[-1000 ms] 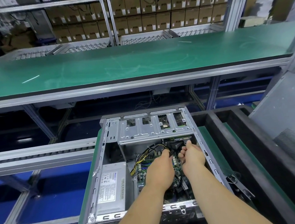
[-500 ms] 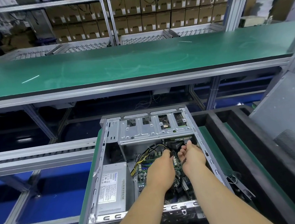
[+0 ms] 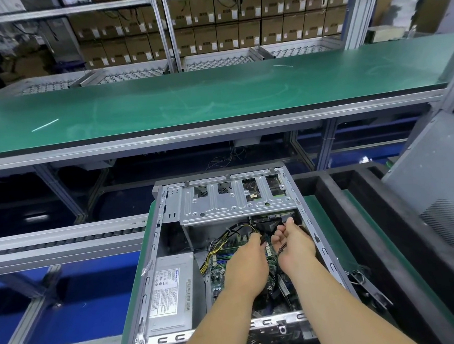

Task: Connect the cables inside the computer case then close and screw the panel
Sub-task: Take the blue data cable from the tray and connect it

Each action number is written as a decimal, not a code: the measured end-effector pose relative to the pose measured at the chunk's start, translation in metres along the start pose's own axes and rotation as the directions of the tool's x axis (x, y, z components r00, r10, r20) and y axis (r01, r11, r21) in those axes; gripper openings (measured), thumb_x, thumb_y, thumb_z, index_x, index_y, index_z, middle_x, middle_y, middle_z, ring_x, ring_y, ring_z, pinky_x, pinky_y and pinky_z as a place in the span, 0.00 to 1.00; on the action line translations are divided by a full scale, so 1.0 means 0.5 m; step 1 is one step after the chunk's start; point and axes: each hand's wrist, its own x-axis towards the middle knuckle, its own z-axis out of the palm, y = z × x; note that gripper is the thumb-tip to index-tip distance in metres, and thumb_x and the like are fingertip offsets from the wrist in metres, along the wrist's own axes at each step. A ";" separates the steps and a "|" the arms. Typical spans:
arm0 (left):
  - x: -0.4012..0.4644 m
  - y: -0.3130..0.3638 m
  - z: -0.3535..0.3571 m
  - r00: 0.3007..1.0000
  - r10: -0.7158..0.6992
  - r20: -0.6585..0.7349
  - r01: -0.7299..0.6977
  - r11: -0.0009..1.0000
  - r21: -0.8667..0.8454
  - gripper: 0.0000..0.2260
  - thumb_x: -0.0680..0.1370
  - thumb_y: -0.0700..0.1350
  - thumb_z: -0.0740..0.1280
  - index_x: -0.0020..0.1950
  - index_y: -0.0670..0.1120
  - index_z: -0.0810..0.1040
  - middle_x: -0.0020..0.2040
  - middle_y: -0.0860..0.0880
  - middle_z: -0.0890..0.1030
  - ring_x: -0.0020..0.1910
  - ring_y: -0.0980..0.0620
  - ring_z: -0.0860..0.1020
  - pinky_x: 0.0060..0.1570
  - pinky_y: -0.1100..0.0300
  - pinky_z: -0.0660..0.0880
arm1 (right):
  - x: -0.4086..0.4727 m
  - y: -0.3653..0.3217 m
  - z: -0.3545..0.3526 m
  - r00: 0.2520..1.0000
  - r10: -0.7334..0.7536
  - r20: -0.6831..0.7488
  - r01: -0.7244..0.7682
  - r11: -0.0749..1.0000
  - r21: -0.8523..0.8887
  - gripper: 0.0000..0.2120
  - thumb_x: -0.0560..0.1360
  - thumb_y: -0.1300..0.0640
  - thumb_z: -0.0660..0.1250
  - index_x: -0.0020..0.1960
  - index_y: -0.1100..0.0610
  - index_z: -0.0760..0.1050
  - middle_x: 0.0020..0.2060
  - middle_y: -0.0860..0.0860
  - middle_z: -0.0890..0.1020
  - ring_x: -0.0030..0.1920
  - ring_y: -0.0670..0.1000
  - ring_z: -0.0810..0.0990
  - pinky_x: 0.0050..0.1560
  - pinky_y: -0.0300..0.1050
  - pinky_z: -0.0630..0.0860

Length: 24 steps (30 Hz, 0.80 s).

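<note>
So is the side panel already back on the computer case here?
No, the computer case lies open on top, its motherboard exposed, with both hands inside among the cables.

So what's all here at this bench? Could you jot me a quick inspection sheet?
Surface: green mat under the case; long green bench behind.
Job's things: computer case lies open; power supply at its left; grey panel off, leaning at right.
Clutter: nothing seen.
Hands: left hand pinches a black connector; right hand grips a dark cable.
Cables: yellow-black bundle over the motherboard.
Surroundings: shelves of cardboard boxes, roller conveyor.
</note>
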 end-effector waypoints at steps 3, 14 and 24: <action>0.002 0.001 0.000 1.000 0.001 0.000 -0.001 1.000 0.007 0.05 0.85 0.50 0.53 0.51 0.51 0.64 0.39 0.51 0.77 0.36 0.48 0.75 0.31 0.52 0.67 | 0.001 0.002 0.000 1.000 0.006 -0.005 -0.006 1.000 -0.015 0.08 0.83 0.56 0.65 0.50 0.61 0.76 0.35 0.54 0.76 0.30 0.48 0.72 0.25 0.37 0.73; 0.000 0.007 -0.006 0.999 -0.040 -0.019 0.039 0.998 -0.050 0.06 0.85 0.49 0.53 0.50 0.50 0.66 0.39 0.50 0.78 0.37 0.47 0.76 0.33 0.52 0.68 | -0.005 0.000 -0.001 1.000 -0.022 -0.009 0.020 0.983 -0.183 0.11 0.84 0.54 0.63 0.47 0.59 0.76 0.32 0.53 0.74 0.27 0.48 0.69 0.25 0.39 0.68; 0.005 0.011 -0.036 0.966 -0.239 -0.100 0.130 0.781 -0.611 0.11 0.84 0.49 0.56 0.46 0.46 0.71 0.39 0.44 0.78 0.32 0.56 0.71 0.35 0.58 0.70 | -0.048 0.009 0.004 0.976 -0.035 0.216 0.131 0.884 -0.449 0.10 0.82 0.57 0.63 0.54 0.61 0.81 0.28 0.49 0.71 0.24 0.46 0.64 0.24 0.40 0.60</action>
